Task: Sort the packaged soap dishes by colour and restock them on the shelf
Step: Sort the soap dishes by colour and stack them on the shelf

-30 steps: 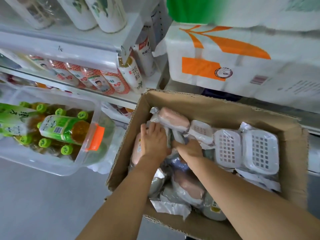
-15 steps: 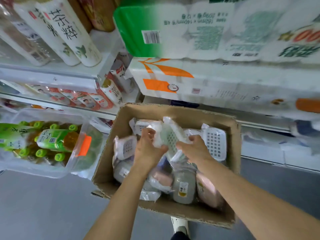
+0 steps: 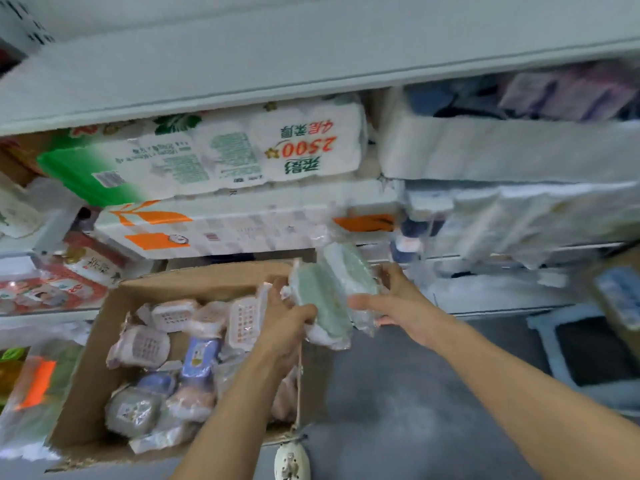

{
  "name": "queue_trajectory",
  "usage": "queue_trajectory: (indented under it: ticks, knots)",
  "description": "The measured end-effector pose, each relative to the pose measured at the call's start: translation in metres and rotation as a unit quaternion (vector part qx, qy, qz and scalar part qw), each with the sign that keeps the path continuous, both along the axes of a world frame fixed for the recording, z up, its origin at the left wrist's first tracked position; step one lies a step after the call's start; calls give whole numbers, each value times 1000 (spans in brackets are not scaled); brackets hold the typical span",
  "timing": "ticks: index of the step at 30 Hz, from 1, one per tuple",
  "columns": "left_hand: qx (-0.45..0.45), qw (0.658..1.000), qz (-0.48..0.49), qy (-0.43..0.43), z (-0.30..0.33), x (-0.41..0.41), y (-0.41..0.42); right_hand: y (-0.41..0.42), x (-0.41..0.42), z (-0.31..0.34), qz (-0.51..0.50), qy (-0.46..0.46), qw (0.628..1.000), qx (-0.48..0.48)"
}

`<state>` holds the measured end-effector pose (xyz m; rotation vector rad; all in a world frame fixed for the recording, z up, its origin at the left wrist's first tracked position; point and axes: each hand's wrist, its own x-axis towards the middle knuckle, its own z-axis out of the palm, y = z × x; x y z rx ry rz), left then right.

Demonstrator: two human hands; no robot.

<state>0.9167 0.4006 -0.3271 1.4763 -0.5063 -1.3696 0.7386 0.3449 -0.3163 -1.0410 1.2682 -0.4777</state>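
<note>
At mid-frame the left hand grasps a green soap dish in clear wrap, and the right hand grasps a second green one just beside it. More wrapped dishes fill the cardboard box at lower left on grey floor; tissue packs crowd the shelf above.

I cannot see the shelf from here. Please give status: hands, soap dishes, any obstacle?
Left hand grips one green soap dish; right hand holds another. Both above the box edge. More dishes remain inside. No obstacle seen.
</note>
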Motion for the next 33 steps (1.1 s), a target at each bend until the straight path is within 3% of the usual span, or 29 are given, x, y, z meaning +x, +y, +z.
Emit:
queue_trajectory:
  ticks: [6,13,19,24,30,33]
  knots:
    - [-52,992,-115,5,25,-151,-31,1,-153,15,-128,10,991,-48]
    - [-38,963,-257,72,46,-302,-59,18,-324,34,-226,-40,973,-23]
    - [-50,943,-325,44,50,-419,-80,30,-410,25,-330,-33,943,-34]
    - [-60,923,-379,-4,35,-502,-99,15,-484,16,-446,7,895,-11]
    - [-42,871,-489,-7,11,-596,-160,-13,-589,-7,-443,37,895,23]
    - [-41,868,-495,-31,-8,-640,-199,-32,-637,-20,-439,76,895,13]
